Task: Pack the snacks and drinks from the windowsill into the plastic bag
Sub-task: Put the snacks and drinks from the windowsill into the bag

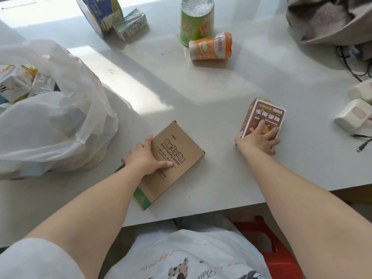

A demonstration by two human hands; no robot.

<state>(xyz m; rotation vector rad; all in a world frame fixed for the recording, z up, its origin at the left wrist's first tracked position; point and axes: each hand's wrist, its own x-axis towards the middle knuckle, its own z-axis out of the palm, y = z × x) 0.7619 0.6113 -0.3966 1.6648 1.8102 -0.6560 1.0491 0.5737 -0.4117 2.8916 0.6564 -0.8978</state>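
A brown cardboard box (173,164) lies flat on the white windowsill (201,93) near its front edge. My left hand (144,157) grips its left edge, thumb on the printed top. To the right lies a dark red drink carton (263,115); my right hand (259,140) holds its near end, fingers over the front. The translucent plastic bag (50,121) sits open at the left with several cartons inside. Farther back are an orange cup (211,46) on its side, a green cup (196,20), a blue noodle bowl (98,13) and a green carton (129,24).
A grey bundle of cloth (330,19) with black cables (350,63) fills the back right corner. White packets (354,115) and a cable plug (362,143) lie at the right edge. A red stool (275,248) stands below the sill.
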